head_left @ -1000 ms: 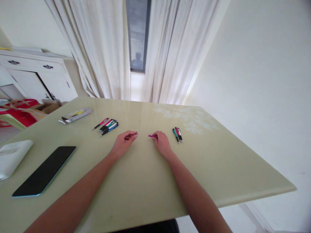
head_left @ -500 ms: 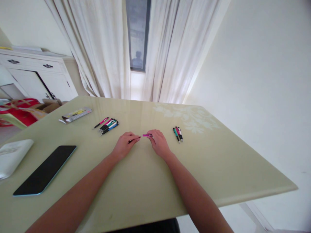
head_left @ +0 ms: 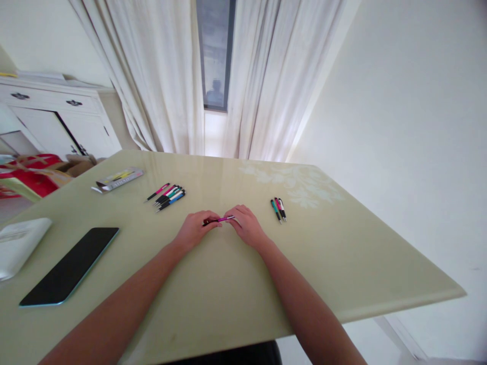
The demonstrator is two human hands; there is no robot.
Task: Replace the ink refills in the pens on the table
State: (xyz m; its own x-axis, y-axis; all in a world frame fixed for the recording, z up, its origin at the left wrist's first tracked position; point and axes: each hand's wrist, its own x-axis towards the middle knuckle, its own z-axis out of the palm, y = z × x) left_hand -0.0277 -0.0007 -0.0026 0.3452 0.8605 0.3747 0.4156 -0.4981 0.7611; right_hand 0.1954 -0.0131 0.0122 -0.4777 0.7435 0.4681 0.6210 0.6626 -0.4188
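Both my hands meet over the middle of the table around one pen (head_left: 224, 219) with a pink-purple barrel and a dark end. My left hand (head_left: 195, 228) pinches the dark end between thumb and fingers. On the other end, my right hand (head_left: 245, 223) is closed, its thumb below the barrel. To the right lie three pens (head_left: 279, 210), green, pink and white, side by side. A loose bunch of several pens (head_left: 171, 196) in pink, black, green, white and blue rests to the left of my hands.
An opened pen box (head_left: 119, 179) lies at the table's back left. A tablet-like black slab (head_left: 72, 266) and a white object (head_left: 23, 246) are at the left. The table (head_left: 361, 263) has its right edge near the wall. Curtains hang behind.
Half a second ago the pink-purple part in my right hand and the dark part in my left were apart. Now they are joined in line, and my hands sit slightly nearer to me.
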